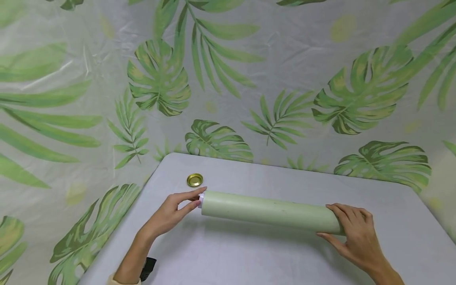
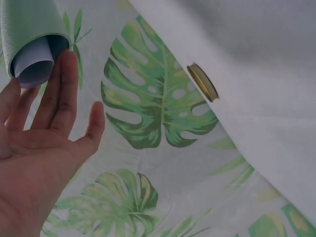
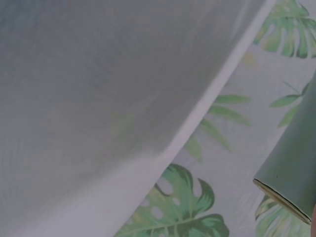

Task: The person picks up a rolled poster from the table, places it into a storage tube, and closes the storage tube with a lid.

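Green roll (image 1: 270, 210) steadied on grey table (image 1: 249, 257): left hand (image 1: 171, 215), fingers straight, touching one end; right hand (image 1: 350, 233) curled over other end; gold lid (image 1: 194, 180) nearby.

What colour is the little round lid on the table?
Shiny gold; the lid shows best in the head view.

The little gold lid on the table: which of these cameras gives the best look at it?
The head view: the gold lid lies whole and open side up on the white table, just beyond the left hand at the green roll. The left wrist view catches it only edge-on. The right wrist view misses it.
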Demonstrator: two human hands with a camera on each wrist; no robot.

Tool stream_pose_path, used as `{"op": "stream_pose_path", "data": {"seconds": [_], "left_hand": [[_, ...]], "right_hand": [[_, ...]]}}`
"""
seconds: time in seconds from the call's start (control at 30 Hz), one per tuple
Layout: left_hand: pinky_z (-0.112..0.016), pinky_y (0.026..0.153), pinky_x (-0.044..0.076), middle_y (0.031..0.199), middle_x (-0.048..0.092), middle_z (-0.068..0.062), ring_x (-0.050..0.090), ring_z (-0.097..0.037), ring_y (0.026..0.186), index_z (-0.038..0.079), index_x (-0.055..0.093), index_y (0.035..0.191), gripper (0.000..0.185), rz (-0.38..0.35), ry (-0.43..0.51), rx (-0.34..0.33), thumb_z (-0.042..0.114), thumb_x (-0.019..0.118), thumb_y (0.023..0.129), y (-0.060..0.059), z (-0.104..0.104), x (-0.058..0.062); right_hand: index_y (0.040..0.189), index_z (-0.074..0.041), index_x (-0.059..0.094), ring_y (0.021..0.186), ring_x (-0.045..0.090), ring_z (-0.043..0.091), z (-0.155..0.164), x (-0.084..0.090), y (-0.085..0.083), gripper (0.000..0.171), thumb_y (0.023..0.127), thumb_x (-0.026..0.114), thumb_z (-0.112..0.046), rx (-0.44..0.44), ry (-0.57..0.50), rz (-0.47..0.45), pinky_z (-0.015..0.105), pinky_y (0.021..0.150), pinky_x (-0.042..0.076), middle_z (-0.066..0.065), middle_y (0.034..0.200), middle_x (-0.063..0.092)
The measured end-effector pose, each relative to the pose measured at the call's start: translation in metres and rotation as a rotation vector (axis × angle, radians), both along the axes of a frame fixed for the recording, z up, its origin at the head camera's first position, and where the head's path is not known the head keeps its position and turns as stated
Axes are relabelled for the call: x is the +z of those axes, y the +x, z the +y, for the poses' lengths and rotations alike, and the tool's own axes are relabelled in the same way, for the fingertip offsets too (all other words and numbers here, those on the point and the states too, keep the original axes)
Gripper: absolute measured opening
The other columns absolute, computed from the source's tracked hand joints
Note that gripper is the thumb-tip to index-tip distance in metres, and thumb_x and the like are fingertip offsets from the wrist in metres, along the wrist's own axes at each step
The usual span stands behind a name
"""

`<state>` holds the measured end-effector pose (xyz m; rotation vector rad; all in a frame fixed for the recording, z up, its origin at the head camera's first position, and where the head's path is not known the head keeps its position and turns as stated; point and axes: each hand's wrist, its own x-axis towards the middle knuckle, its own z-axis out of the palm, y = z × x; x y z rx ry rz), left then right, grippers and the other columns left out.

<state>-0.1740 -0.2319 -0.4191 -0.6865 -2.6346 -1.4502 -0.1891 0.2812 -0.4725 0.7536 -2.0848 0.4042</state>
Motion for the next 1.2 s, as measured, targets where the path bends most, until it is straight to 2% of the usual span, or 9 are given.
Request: {"op": "stream_pose_path", "data": {"seconds": [0.07, 0.17, 0.33, 0.43, 0.57, 0.7, 0.83, 1.0, 1.2], "left_hand": [[-0.051, 0.115, 0.044, 0.151, 0.058, 0.005, 0.054, -0.022, 0.143, 0.024, 0.060, 0.147, 0.042, 0.013, -0.002, -0.003, 0.032, 0.060, 0.106, -0.0004, 0.0007, -0.0008], [-0.048, 0.115, 0.045, 0.151, 0.059, 0.002, 0.054, -0.024, 0.142, 0.018, 0.061, 0.146, 0.041, 0.041, -0.007, -0.011, 0.028, 0.060, 0.106, -0.0016, 0.0017, -0.0025], [-0.036, 0.115, 0.046, 0.151, 0.058, -0.002, 0.056, -0.025, 0.140, 0.013, 0.059, 0.147, 0.041, 0.083, -0.023, -0.017, 0.024, 0.059, 0.107, -0.0030, 0.0030, -0.0044], [-0.032, 0.113, 0.047, 0.150, 0.059, -0.004, 0.059, -0.025, 0.138, 0.012, 0.058, 0.147, 0.042, 0.106, -0.027, -0.028, 0.021, 0.059, 0.107, -0.0035, 0.0034, -0.0045], [-0.040, 0.108, 0.052, 0.142, 0.066, -0.005, 0.067, -0.022, 0.127, 0.011, 0.057, 0.148, 0.044, 0.154, -0.034, -0.037, 0.017, 0.061, 0.105, -0.0031, 0.0041, -0.0036], [-0.047, 0.107, 0.050, 0.127, 0.075, 0.001, 0.070, -0.017, 0.117, 0.010, 0.061, 0.145, 0.044, 0.214, -0.071, 0.034, 0.016, 0.067, 0.101, 0.0002, 0.0052, -0.0029], [-0.049, 0.106, 0.046, 0.121, 0.076, 0.006, 0.069, -0.018, 0.118, 0.010, 0.066, 0.140, 0.043, 0.241, -0.094, 0.113, 0.017, 0.072, 0.098, 0.0031, 0.0068, -0.0027], [-0.049, 0.106, 0.044, 0.120, 0.077, 0.007, 0.068, -0.019, 0.118, 0.013, 0.069, 0.136, 0.042, 0.251, -0.075, 0.137, 0.015, 0.076, 0.095, 0.0049, 0.0079, -0.0016], [-0.045, 0.105, 0.044, 0.117, 0.077, 0.007, 0.069, -0.017, 0.113, 0.016, 0.072, 0.132, 0.042, 0.278, -0.060, 0.156, 0.011, 0.080, 0.091, 0.0041, 0.0065, -0.0029]], "right_hand": [[0.121, 0.000, 0.071, 0.101, 0.057, 0.037, -0.0008, 0.0000, -0.0004, 0.087, 0.090, 0.055, -0.080, 0.002, 0.001, 0.000, 0.051, 0.093, 0.030, 0.019, 0.114, 0.068], [0.121, 0.000, 0.071, 0.101, 0.057, 0.036, -0.0018, -0.0002, -0.0007, 0.087, 0.090, 0.055, -0.080, 0.005, 0.000, 0.000, 0.045, 0.098, 0.030, 0.019, 0.114, 0.069], [0.120, 0.000, 0.071, 0.101, 0.057, 0.036, -0.0028, -0.0005, -0.0006, 0.087, 0.090, 0.056, -0.080, 0.006, -0.006, 0.003, 0.035, 0.106, 0.025, 0.019, 0.113, 0.069], [0.121, 0.000, 0.071, 0.101, 0.057, 0.036, -0.0028, -0.0006, 0.0001, 0.087, 0.090, 0.055, -0.079, 0.002, -0.006, 0.000, 0.038, 0.103, 0.027, 0.019, 0.114, 0.069], [0.121, 0.000, 0.071, 0.101, 0.057, 0.036, -0.0029, -0.0005, 0.0009, 0.087, 0.090, 0.055, -0.080, -0.003, -0.004, -0.003, 0.044, 0.098, 0.028, 0.019, 0.114, 0.068], [0.121, 0.000, 0.071, 0.102, 0.057, 0.037, -0.0036, -0.0004, 0.0001, 0.087, 0.090, 0.056, -0.079, 0.006, -0.014, 0.002, 0.039, 0.103, 0.027, 0.019, 0.114, 0.069], [0.121, 0.000, 0.071, 0.102, 0.057, 0.036, -0.0046, 0.0000, -0.0007, 0.086, 0.089, 0.057, -0.079, 0.014, -0.025, 0.004, 0.034, 0.106, 0.025, 0.019, 0.114, 0.069], [0.121, 0.000, 0.071, 0.102, 0.057, 0.035, -0.0046, 0.0007, 0.0000, 0.088, 0.089, 0.055, -0.081, 0.001, -0.025, 0.002, 0.037, 0.103, 0.026, 0.019, 0.114, 0.069], [0.121, 0.000, 0.072, 0.103, 0.057, 0.035, -0.0054, 0.0017, 0.0013, 0.088, 0.088, 0.057, -0.080, 0.000, -0.031, 0.003, 0.034, 0.104, 0.024, 0.018, 0.114, 0.069]]}}
